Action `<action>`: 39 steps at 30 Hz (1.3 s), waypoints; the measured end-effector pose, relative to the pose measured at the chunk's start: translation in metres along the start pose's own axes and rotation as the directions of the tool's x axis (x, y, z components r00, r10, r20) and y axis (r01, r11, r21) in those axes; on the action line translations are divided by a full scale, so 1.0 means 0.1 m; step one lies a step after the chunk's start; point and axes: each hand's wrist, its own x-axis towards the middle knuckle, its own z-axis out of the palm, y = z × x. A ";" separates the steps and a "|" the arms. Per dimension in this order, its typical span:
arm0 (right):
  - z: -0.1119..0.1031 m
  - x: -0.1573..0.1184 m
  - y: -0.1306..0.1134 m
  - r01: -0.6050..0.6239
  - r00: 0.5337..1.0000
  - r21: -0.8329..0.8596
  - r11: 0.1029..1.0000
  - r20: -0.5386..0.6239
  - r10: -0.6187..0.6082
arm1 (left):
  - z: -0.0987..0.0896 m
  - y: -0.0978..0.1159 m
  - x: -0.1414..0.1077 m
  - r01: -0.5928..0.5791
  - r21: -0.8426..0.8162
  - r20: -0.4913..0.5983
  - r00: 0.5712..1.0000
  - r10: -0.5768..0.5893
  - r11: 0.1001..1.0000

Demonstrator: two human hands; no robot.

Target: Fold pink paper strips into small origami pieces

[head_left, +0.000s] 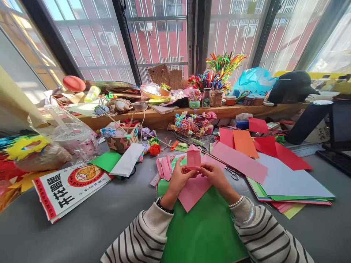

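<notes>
Both my hands hold a small folded piece of pink paper (193, 157) upright, its top coming to a point. My left hand (179, 176) grips its lower left side, thumb towards the bottom edge. On the lower right, my right hand (214, 174) pinches it with thumb and fingers. Beneath the hands lies a larger flat pink sheet (192, 195), partly hidden by them, on a green mat (204, 226). Folded pink strips (164, 167) rest just left of my left hand. Scissors (233, 173) lie to the right of my right hand.
Coloured paper sheets (293, 179) are stacked on the right, with a long pink sheet (238, 160) near them. A printed paper bag (74, 186) lies on the left. Craft flowers (189, 122) and a basket (120, 140) stand behind. A cluttered ledge (161, 116) runs below the windows.
</notes>
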 end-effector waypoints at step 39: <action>0.05 -0.02 0.02 0.163 0.959 -0.362 0.918 -0.160 -0.233 | -0.01 0.02 0.02 0.012 0.082 0.039 0.999 -0.016 0.997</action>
